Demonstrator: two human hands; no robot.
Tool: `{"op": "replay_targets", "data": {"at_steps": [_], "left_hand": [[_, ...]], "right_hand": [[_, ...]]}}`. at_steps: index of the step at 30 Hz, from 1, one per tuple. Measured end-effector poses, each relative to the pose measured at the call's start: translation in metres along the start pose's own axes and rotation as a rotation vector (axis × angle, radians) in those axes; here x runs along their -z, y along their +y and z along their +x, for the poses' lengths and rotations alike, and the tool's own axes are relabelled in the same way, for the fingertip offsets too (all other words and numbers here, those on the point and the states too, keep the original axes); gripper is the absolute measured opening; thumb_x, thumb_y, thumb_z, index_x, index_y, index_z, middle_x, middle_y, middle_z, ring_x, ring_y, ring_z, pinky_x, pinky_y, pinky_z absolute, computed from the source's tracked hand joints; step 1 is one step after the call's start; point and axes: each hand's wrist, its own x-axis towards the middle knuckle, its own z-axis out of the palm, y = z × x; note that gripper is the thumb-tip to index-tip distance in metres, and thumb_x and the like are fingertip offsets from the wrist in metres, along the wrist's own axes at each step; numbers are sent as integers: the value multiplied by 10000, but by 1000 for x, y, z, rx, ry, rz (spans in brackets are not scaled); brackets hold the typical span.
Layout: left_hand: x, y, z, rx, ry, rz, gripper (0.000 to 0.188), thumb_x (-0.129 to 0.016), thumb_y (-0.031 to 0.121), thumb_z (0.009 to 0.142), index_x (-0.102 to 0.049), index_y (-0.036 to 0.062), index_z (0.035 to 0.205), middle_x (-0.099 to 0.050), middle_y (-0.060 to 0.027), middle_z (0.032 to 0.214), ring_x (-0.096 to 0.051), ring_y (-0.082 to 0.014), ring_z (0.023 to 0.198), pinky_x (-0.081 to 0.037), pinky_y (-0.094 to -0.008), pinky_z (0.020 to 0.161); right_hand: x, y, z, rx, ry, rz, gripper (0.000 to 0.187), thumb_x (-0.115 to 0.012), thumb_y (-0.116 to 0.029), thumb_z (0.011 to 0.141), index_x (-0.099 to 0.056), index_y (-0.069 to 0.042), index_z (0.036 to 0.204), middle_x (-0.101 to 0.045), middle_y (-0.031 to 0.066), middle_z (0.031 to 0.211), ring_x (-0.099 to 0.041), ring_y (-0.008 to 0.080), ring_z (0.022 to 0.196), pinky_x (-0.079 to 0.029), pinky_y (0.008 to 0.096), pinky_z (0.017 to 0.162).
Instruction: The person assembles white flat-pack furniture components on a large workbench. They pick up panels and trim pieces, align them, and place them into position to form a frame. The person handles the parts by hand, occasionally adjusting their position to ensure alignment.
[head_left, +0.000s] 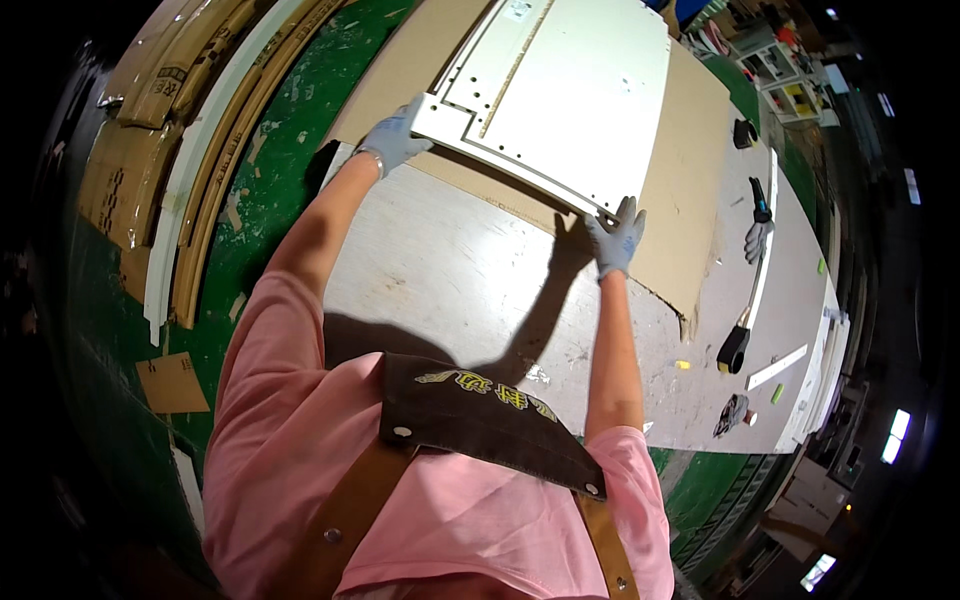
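Both my hands wear thin grey gloves and are at the near corners of a large white panel (pixel 580 100). The panel has drilled holes, a stepped seam near its left corner and a thin brownish strip along its length. My left hand (pixel 393 138) grips the near left corner, its fingers partly hidden by the edge. At the near right corner, my right hand (pixel 616 238) holds the edge with its fingers pointing up along the side. Under the panel lies a sheet of brown cardboard (pixel 685 180) on the grey worktable (pixel 440 250).
Long cardboard packages (pixel 130 180) and strips lie along the left on the green floor (pixel 290 110). On the table's right side are a grey glove (pixel 757 240), a black-handled tool (pixel 735 348), a crumpled rag (pixel 732 414) and a white strip (pixel 776 367). Shelving (pixel 780 75) stands at the far right.
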Motion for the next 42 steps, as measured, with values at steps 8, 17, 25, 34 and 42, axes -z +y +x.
{"op": "replay_targets", "data": {"at_steps": [8,17,25,34,42], "left_hand": [[-7,-1,8,-74,62,190,942,-710,339,833,-166,78,1557,-410,-216,1487,-503,-381,1274,-429,-408,1052],[-9,-4,13,-127,75,329,909,-713,370,836,-215,88,1541,-528,-216,1376,-549,-370,1217,-462,-424,1004],[-5,8,16,-36,-75,364,898,-683,340,852,-180,114,1560,-471,-191,1444,-517,-374,1248,-440,-437,1027],[-30,-71,-56,-57,437,129,874,-695,389,857,-285,-57,1488,-335,-284,1514,-342,-409,1396,-292,-435,1158],[-45,-245,-93,833,363,-1147,734,-513,533,963,-404,-32,1419,-531,-188,1351,-557,-271,1190,-536,-361,825]], "right_hand": [[22,-21,22,136,-150,-52,944,-860,-418,673,-442,-84,1451,-358,295,1482,-318,431,1401,-329,468,1127],[20,-8,18,160,-105,-187,859,-841,-412,690,-486,-183,1438,-426,273,1455,-468,433,1287,-429,457,1042],[18,1,20,216,-108,-213,827,-809,-411,735,-465,-175,1449,-416,284,1453,-454,465,1277,-415,481,1053],[46,72,-23,-331,206,299,773,-699,-364,894,-346,-31,1495,-414,205,1483,-422,304,1358,-358,396,1114],[86,248,-63,-1184,731,1069,581,-680,-325,918,-457,-110,1410,-590,72,1243,-534,230,1165,-450,445,1002]]}}
